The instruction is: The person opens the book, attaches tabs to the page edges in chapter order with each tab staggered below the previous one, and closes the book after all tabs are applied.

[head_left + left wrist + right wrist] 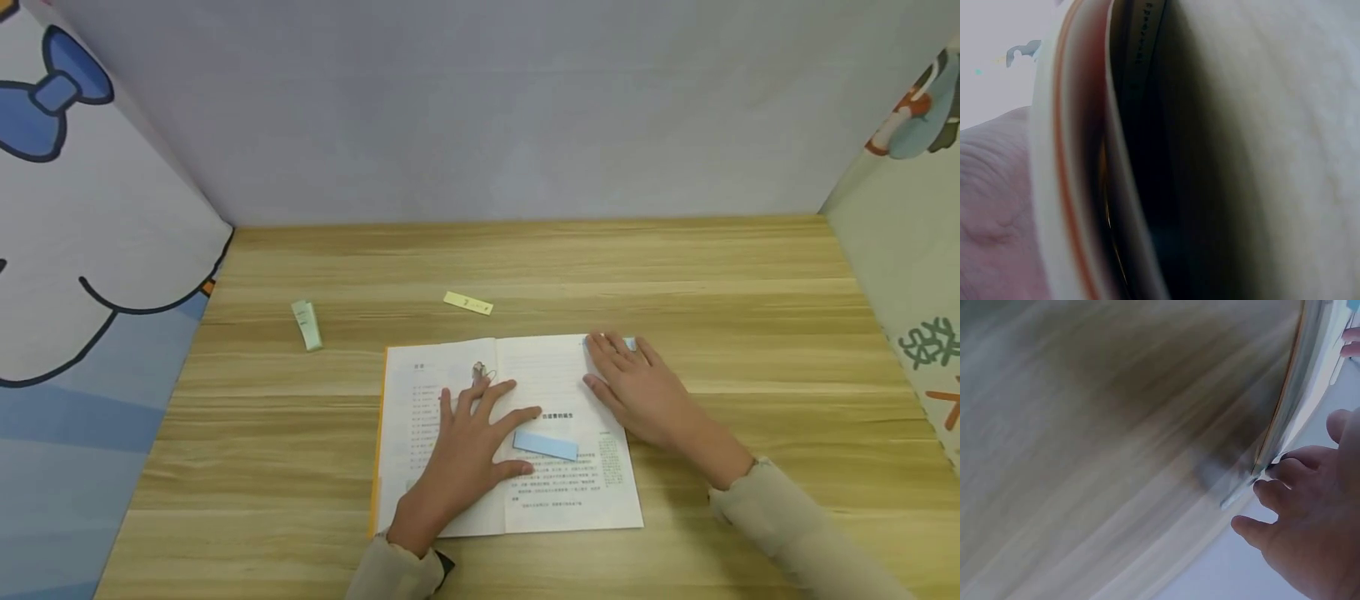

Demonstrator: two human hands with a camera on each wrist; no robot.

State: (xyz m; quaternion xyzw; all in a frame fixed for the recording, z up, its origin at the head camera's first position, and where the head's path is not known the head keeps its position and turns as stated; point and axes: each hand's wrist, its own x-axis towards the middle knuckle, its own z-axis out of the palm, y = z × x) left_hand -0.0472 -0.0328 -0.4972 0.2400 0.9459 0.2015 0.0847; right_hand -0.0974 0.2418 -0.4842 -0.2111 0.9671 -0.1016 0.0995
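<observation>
An open book (555,492) with printed pages lies near the front of the wooden table (675,275). My left hand (480,425) lies flat on it with fingers spread, across the gutter and left page. Just beyond its middle fingertip sits a small clip-like object (481,369). My right hand (630,379) rests flat on the right page's upper outer corner, its fingertips on a light blue strip (630,342). Another light blue strip (545,445) lies on the right page between my hands. The right wrist view shows fingers (1285,472) at the book's edge (1285,419), blurred.
A pale green strip (306,324) lies on the table to the left of the book, and a yellow strip (468,303) lies behind it. Panels wall the table at the back, left (90,275) and right. The left wrist view is a blurred close-up.
</observation>
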